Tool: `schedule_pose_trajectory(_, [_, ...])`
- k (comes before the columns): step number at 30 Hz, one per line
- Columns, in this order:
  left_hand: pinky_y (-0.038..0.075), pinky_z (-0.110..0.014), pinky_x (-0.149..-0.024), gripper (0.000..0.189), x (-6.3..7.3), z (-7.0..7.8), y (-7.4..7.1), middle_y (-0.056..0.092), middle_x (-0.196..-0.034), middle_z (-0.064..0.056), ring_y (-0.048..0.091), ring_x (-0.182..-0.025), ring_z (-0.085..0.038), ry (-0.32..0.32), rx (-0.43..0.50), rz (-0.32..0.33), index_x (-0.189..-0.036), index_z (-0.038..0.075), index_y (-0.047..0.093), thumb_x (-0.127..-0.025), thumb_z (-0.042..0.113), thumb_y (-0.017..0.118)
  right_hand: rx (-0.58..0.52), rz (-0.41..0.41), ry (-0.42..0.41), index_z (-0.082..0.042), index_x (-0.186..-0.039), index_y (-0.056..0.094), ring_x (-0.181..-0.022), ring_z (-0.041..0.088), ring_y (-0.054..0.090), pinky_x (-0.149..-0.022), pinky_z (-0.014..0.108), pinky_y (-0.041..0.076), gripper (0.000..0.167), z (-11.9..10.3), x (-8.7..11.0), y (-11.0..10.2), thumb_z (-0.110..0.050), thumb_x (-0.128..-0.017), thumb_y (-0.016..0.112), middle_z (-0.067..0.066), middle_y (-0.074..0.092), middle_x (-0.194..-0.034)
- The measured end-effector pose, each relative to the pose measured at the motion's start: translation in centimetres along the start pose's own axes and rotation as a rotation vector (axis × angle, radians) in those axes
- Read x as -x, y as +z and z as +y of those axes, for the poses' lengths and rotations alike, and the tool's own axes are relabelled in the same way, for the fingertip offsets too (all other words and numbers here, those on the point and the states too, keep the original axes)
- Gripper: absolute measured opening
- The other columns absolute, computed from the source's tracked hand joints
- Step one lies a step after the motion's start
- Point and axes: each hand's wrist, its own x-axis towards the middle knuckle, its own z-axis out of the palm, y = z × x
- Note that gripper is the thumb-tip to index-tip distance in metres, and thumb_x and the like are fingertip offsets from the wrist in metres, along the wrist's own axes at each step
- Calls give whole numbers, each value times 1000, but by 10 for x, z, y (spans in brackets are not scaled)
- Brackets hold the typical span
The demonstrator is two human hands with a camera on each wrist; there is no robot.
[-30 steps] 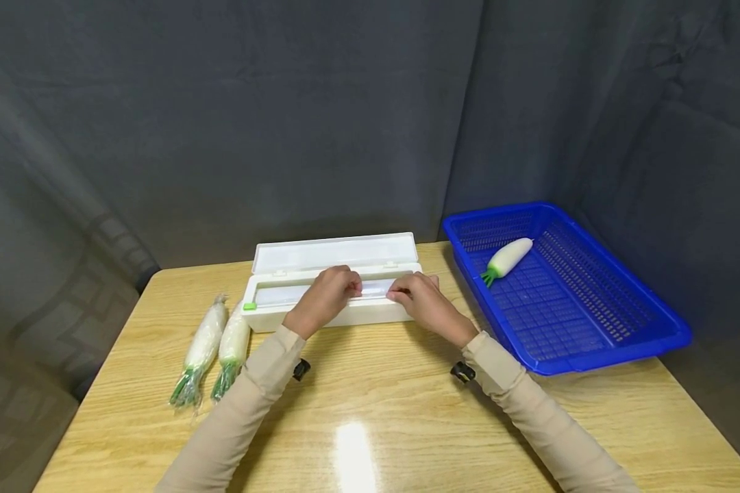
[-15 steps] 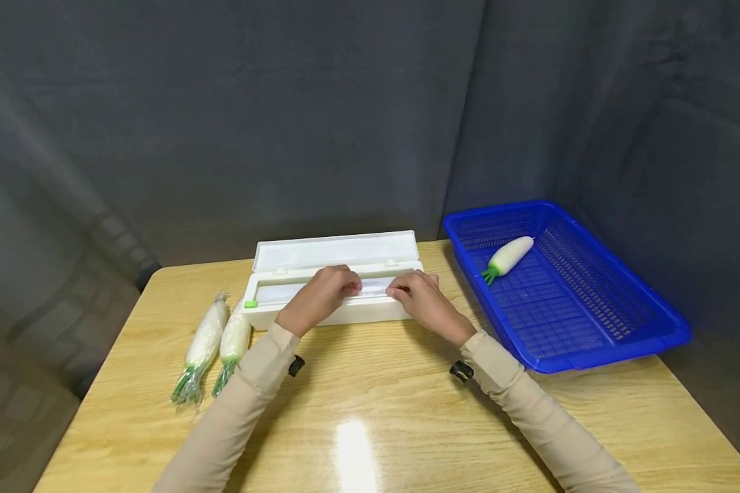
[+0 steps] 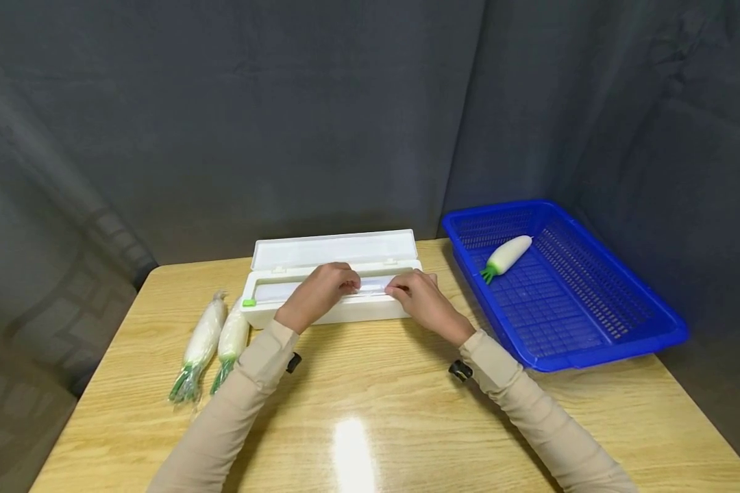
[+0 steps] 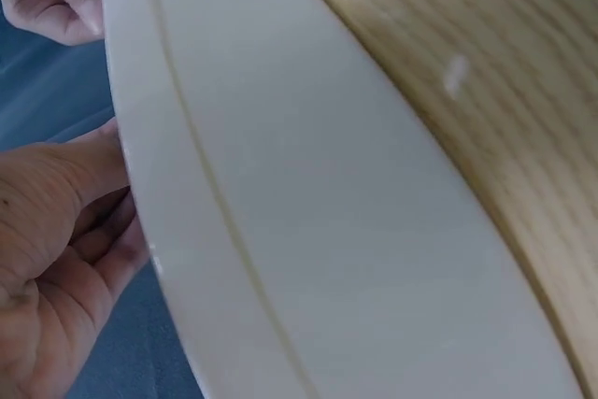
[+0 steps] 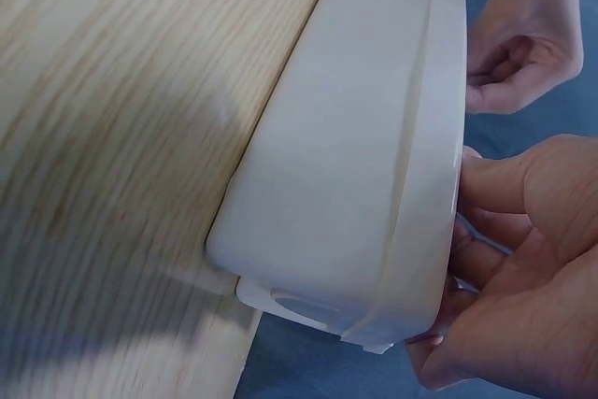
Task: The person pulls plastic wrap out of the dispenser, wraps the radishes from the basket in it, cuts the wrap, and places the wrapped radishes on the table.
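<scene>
A long white plastic wrap dispenser (image 3: 370,312) lies on the table with its hinged lid (image 3: 336,250) tipped back and a green slider (image 3: 249,302) at its left front corner. Inside shows clear plastic wrap (image 3: 376,283) on its roll. My left hand (image 3: 319,291) reaches over the front edge, thumb and fingers pinching the wrap near the middle. A short way to its right, my right hand (image 3: 427,301) pinches the wrap too. In both wrist views the dispenser's front wall hides the fingertips of the left hand (image 4: 56,249) and right hand (image 5: 533,259).
Two white radishes in film, an outer one (image 3: 205,335) and an inner one (image 3: 233,337), lie left of the dispenser. On the right stands a blue mesh basket (image 3: 666,332) holding one unwrapped radish (image 3: 509,254). Dark curtain (image 3: 345,123) hangs behind the wooden table (image 3: 401,424).
Both hands stay at the dispenser's opening with almost no movement. The left forearm has shifted slightly to the left, and the whole view has drifted a little.
</scene>
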Motion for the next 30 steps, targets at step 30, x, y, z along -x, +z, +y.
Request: schedule_pose_trajectory(30, [58, -33, -80, 5, 1, -2, 6, 71, -92, -5, 68, -87, -18, -20, 24, 25, -94, 3, 77, -95, -2, 75, -4, -243, 185, -3, -92, 82, -68, 11, 47, -81, 38, 39, 15, -21, -36, -9, -9, -97, 70, -1, 70, -76])
